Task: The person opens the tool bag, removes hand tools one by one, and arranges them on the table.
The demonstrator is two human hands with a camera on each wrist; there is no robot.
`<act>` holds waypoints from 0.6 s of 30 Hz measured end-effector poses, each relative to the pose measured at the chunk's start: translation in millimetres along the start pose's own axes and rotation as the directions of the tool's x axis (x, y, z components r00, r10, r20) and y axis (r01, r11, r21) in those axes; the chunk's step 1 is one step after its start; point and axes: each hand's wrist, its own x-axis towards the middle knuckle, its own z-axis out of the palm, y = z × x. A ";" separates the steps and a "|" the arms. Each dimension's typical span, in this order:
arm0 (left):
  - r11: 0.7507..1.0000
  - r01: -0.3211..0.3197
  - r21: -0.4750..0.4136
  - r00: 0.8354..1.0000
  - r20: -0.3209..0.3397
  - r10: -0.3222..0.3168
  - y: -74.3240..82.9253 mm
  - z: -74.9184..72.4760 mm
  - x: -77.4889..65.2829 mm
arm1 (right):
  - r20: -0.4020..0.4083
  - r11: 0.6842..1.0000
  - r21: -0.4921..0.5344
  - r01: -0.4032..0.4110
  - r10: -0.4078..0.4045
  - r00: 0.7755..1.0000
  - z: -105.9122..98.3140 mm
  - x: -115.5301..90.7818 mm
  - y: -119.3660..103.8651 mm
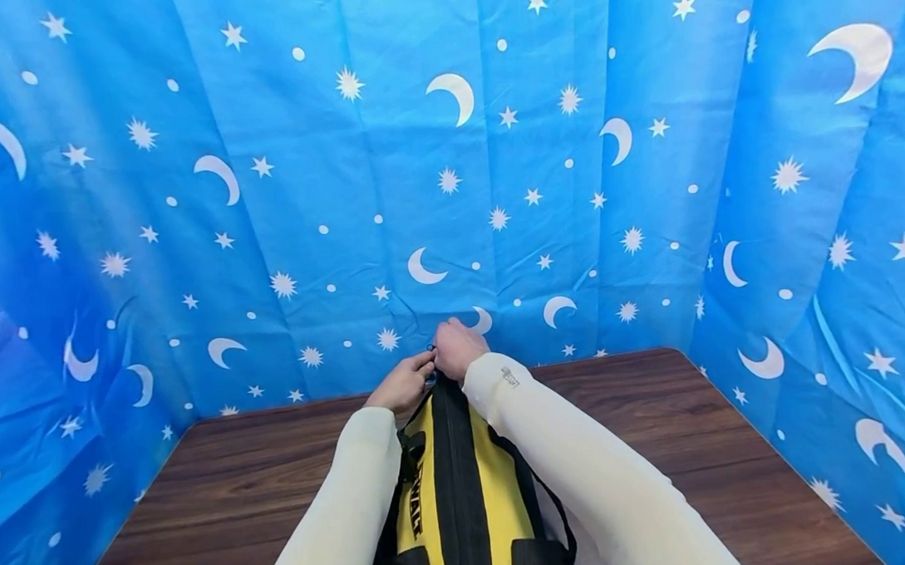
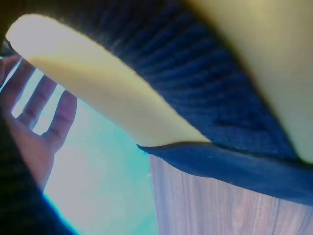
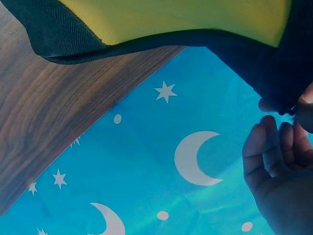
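Observation:
A yellow and black tool bag (image 1: 489,481) stands lengthwise on the table, its zipped top closed along a black strip. At its far end my left hand (image 1: 402,382) pinches the narrow black tip of the bag. My right hand (image 1: 458,347) is beside it, fingers curled at the small zipper pull (image 3: 288,111). In the left wrist view, several fingers of the left hand (image 2: 36,112) extend past the bag's end, while the thumb and fingertips are hidden. The right wrist view shows the right hand (image 3: 279,181) beneath the dark tip.
Black carry straps (image 1: 553,495) hang along the bag's sides. Beneath it is a dark wood-grain table (image 1: 264,472). A blue cloth (image 1: 389,193) with white moons and stars hangs behind the table and along both sides.

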 end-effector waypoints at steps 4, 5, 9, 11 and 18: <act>0.992 -0.041 -0.120 0.998 0.041 0.047 -4.2 -1.7 3.8 | -0.016 0.999 0.038 0.021 -0.021 1.000 -1.2 -1.4 4.5; 0.985 -0.056 -0.161 0.996 0.054 0.066 -5.4 -2.1 4.8 | -0.019 0.998 0.056 0.035 -0.034 0.999 -1.9 -2.2 5.2; 0.962 -0.078 -0.261 0.992 0.073 0.100 -8.8 -2.7 8.0 | -0.030 0.987 0.136 0.090 -0.087 0.996 -5.5 -4.7 7.5; 0.955 -0.065 -0.291 0.993 0.073 0.090 -10.4 -2.7 9.9 | -0.042 0.982 0.153 0.113 -0.108 0.993 -6.8 -5.3 8.7; 0.983 -0.132 -0.126 0.989 0.055 0.140 -12.3 -3.5 16.2 | -0.072 0.975 0.134 0.179 -0.170 0.983 -7.8 -9.7 11.1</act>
